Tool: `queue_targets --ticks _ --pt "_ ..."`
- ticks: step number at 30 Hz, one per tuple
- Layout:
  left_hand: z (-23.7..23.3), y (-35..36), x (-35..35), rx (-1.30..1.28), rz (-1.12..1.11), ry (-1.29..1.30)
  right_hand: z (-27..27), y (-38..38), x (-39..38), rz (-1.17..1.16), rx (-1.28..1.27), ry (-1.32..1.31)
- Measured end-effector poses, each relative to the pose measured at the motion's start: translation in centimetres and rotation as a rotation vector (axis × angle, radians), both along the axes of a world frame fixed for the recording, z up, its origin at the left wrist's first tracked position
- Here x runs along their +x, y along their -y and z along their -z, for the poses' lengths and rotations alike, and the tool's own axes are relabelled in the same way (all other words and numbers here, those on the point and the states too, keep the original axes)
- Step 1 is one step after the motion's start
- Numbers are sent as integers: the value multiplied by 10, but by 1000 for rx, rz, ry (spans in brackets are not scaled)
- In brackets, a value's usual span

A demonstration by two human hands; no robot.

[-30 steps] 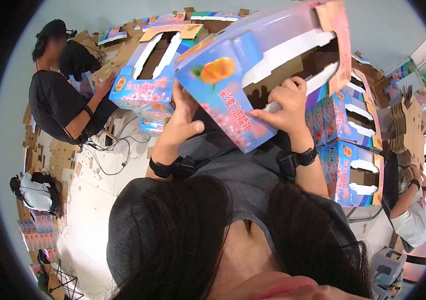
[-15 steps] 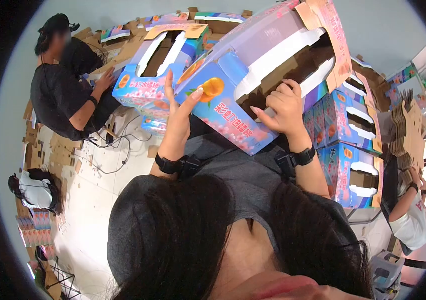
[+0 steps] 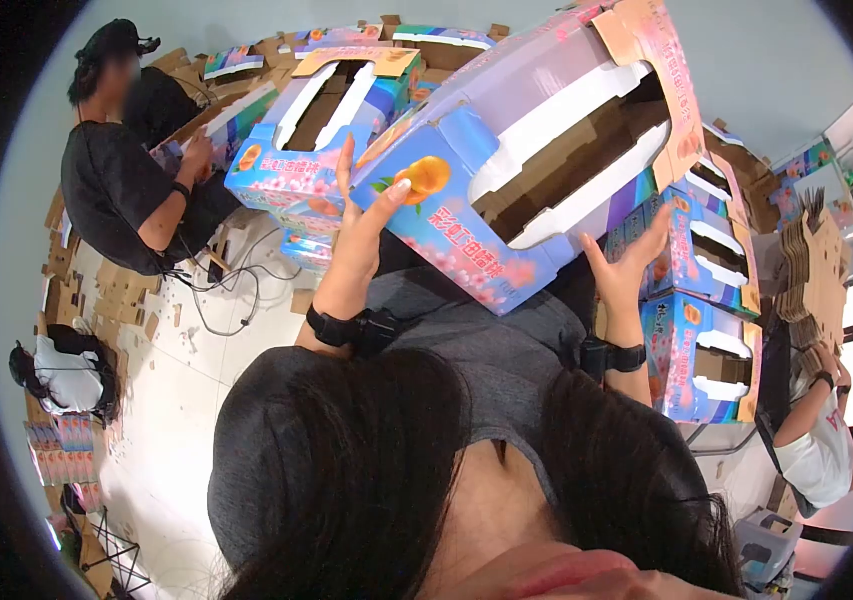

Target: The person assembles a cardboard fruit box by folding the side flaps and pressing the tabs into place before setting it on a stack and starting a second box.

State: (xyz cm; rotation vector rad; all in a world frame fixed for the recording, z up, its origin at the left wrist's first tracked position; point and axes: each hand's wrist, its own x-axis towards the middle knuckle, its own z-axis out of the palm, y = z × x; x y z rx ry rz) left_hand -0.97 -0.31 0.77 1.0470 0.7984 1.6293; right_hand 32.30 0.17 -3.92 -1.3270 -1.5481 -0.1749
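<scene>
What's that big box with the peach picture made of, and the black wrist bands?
The peach box looks like cardboard: raw brown inside, glossy purple-blue print outside, white cut edges. The wrist bands seem matte black plastic or rubber; too small to tell which.

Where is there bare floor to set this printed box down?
Bare white floor lies left, bordered by black cables and brown cardboard scraps. Right of the held blue-pink cardboard box, stacked boxes crowd; ahead, more boxes and a seated person in black.
</scene>
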Motion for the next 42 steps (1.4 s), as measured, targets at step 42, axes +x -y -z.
queue_targets --ticks 42 --pt "42 -6 42 -582 723 -37 -114 58 -19 -360 -443 668"
